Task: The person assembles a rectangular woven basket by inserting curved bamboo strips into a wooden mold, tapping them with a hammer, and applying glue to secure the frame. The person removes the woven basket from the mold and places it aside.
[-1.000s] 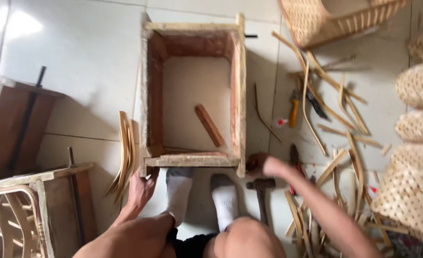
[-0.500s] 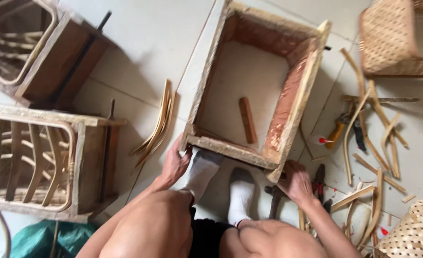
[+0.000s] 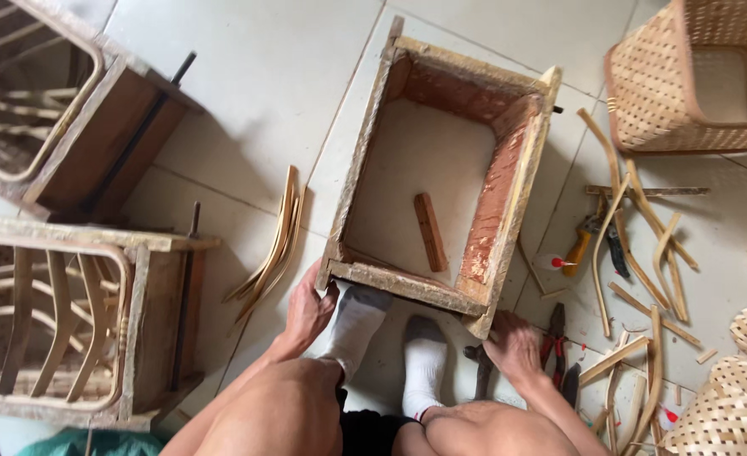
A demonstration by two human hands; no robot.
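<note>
Head view, looking down at a tiled floor. An open wooden box frame (image 3: 508, 190) stands on the tiles in front of the person, its near edge against both white-socked feet (image 3: 355, 325).

Left hand (image 3: 308, 308): fingers curled around the near left corner of the frame, gripping it. Right hand (image 3: 514, 344): pressed to the near right corner, fingers bent over the wood; grip looks firm, though the fingertips are hidden beneath the corner.

Inside the frame, a short wooden block (image 3: 430, 231) lies loose on the floor, touching no wall.

Just left of the frame, near the left hand, a bundle of curved bamboo strips (image 3: 274, 249). Further left, two more wooden frames with bent strips inside, one near (image 3: 141, 287), one behind it (image 3: 120, 135).

Right side: scattered bamboo strips (image 3: 644, 245), orange-handled pliers (image 3: 583, 241), red-handled pliers (image 3: 554, 338) just beside the right hand. A hammer (image 3: 481, 371) lies between the right foot and right hand. A woven bamboo basket (image 3: 686, 76) sits at upper right; further woven pieces (image 3: 728, 405) at the lower right edge.
</note>
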